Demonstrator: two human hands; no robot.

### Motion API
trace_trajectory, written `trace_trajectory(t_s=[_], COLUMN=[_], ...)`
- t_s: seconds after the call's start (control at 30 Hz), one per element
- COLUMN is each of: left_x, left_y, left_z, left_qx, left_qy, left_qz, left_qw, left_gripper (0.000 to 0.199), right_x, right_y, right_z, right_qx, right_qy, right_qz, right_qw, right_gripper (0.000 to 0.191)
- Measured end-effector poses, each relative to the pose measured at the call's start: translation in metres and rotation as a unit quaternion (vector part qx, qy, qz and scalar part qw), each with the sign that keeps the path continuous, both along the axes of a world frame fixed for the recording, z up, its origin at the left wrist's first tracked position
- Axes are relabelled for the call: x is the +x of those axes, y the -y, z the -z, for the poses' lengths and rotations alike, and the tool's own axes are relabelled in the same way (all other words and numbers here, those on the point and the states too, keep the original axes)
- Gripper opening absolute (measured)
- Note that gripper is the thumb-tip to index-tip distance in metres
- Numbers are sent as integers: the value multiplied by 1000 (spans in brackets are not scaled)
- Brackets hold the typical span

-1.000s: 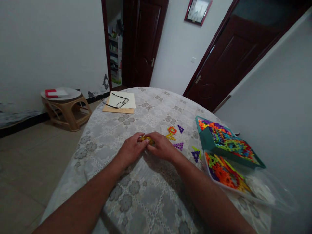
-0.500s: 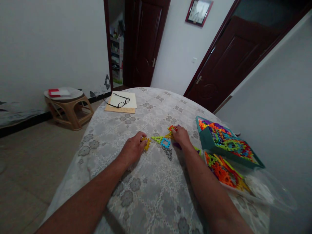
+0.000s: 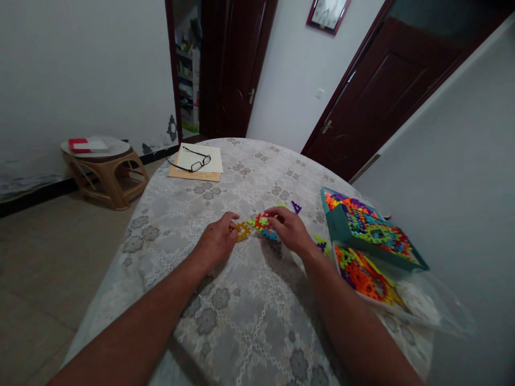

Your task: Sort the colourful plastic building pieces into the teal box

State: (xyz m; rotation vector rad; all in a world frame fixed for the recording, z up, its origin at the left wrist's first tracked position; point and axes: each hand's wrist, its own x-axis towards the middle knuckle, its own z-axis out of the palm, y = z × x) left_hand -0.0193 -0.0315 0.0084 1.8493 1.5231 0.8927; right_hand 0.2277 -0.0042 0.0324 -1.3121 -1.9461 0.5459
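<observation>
Near the middle of the table, my left hand (image 3: pixel 219 236) pinches a yellow toothed piece (image 3: pixel 243 231) between thumb and fingers. My right hand (image 3: pixel 290 228) holds a red toothed piece (image 3: pixel 262 220) just right of it, over a blue piece (image 3: pixel 269 234). A bit of lime green shows between the yellow and red pieces. A dark grey piece (image 3: pixel 277 246) lies below the blue one, partly in shadow. Beyond my right hand lies a purple triangle (image 3: pixel 296 207). Whether the yellow and red pieces touch is hard to tell.
At the right stand a teal box (image 3: pixel 341 230) and a clear tray (image 3: pixel 362 293) of colourful pieces, with plastic wrap beside it. Green and purple pieces (image 3: pixel 322 245) lie left of them. Glasses (image 3: pixel 197 165) rest on papers (image 3: pixel 217 155) at the far left. A stool (image 3: pixel 108 177) stands beyond.
My right hand has moved left with the red piece, from beside the joined pieces to over the blue one. The purple triangle now shows. The view has shifted slightly.
</observation>
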Motion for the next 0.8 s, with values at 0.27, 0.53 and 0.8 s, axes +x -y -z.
trace_trajectory(t_s=[0.27, 0.53, 0.8], left_x=[-1, -4, -12], left_y=[2, 3, -2], left_z=[-5, -4, 11], left_qx=[1, 24, 79], left_qy=[23, -1, -47], left_qz=[106, 189, 125], left_qw=[994, 982, 988], left_gripper=[31, 36, 42], right_x=[-33, -43, -48], right_y=[55, 63, 66], right_z=[37, 42, 44], right_qx=[33, 89, 172], right_qy=[-24, -24, 51], right_qz=[-24, -15, -70], right_qw=[999, 996, 981], right_gripper=[25, 18, 44])
